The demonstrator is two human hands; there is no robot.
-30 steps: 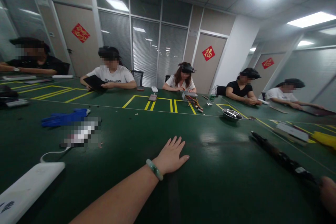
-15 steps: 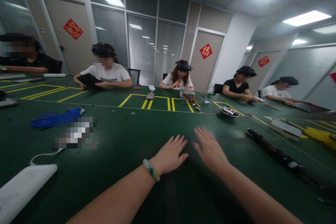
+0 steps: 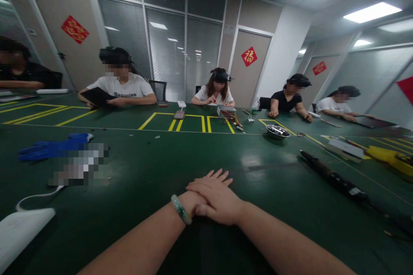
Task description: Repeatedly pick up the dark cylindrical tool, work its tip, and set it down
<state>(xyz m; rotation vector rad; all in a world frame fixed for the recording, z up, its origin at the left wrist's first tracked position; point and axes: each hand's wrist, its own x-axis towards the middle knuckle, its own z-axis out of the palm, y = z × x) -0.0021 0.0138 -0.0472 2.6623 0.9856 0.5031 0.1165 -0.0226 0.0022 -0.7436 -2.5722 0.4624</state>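
Note:
My left hand (image 3: 223,177) lies palm down on the green table (image 3: 135,197), its fingers stretched out and pointing away from me. A pale green bangle (image 3: 181,209) circles the left wrist. Across the back of that hand rests my right hand (image 3: 222,202), covering most of it. The right fingers lie flat over the left hand and point left, with the thumb near the left wrist. Neither hand holds an object.
To the left lie a blue glove (image 3: 54,148), a blurred-out device and a white power bank (image 3: 26,234) with a cable. Rightward are a metal bowl (image 3: 277,132), a long black object (image 3: 335,180) and a yellow tool (image 3: 390,159). Several people with headsets sit opposite, near a bottle (image 3: 254,110).
My right hand has moved left and come down onto the back of my left hand; before, the two were apart. The view has shifted slightly. Across the table, the black-shirted person's hands have separated.

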